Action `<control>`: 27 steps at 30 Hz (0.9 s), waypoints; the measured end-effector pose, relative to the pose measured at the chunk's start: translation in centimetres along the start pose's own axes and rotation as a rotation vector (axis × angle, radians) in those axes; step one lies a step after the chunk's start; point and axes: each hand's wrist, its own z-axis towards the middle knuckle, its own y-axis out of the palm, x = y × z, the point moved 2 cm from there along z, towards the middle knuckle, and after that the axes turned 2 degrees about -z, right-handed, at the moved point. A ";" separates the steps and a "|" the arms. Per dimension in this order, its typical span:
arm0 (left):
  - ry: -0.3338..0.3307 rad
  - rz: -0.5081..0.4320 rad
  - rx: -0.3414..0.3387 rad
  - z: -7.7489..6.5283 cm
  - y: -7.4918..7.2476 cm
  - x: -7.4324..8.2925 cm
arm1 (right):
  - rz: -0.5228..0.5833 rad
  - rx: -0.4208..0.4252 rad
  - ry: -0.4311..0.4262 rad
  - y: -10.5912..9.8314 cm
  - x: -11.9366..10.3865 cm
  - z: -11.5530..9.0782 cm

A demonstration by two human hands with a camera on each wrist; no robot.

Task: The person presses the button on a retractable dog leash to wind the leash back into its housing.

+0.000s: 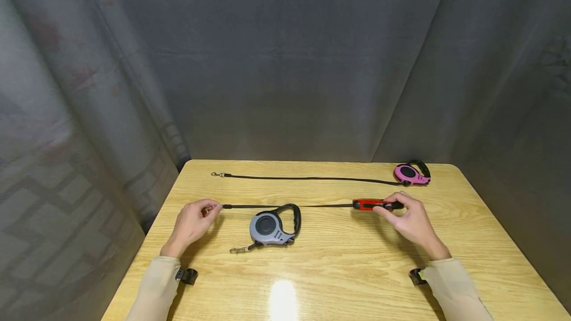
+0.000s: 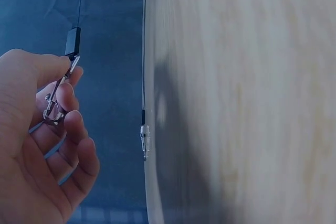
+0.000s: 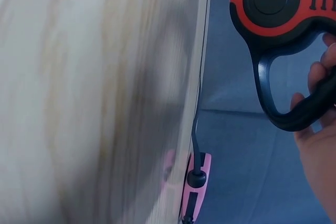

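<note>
- Leash reel in red and black (image 1: 367,204) is up off the tabletop, at the right end of the outstretched cord, its narrow edge turned upward.
- The person's right hand (image 1: 414,223) has its fingers curled through and around that reel's black loop handle (image 3: 310,114), gripping it.
- The left hand (image 1: 192,223) pinches the metal clip (image 2: 58,93) at the cord's other end between thumb and fingertips; the remaining fingers curl loosely beside it.
- Between the 2 hands the thin dark cord (image 1: 330,206) runs straight, with a short black sleeve (image 1: 227,206) just beside the clip.
- A grey reel (image 1: 266,234) lies on the table, nearer the left hand than the right, handle to the right; its own clip (image 1: 239,250) sticks out on a short strap, touching neither hand.
- Over in the far right part of the table I can see a pink reel (image 1: 416,177), its black cord (image 1: 308,178) drawn out along the far edge to a silvery clip (image 1: 217,175) at the left.
- Light sleeves (image 1: 157,281) cover both forearms, and each wrist carries a small dark camera (image 1: 187,276).
- The table (image 1: 339,281) is pale grained wood with a bright glare at the near side; grey curtains (image 1: 285,73) hang behind it.
</note>
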 end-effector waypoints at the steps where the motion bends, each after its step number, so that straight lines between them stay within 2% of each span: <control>1: 0.000 0.000 -0.001 0.0 0.0 0.0 | 0.002 0.000 -0.002 0.0 0.0 0.0; 12: 0.002 0.009 0.002 0.1 0.2 -0.3 | 0.025 -0.007 -0.006 0.5 -0.1 0.2; 27: 0.019 0.002 0.005 0.1 0.3 0.1 | 0.041 -0.032 -0.005 1.3 -0.7 0.6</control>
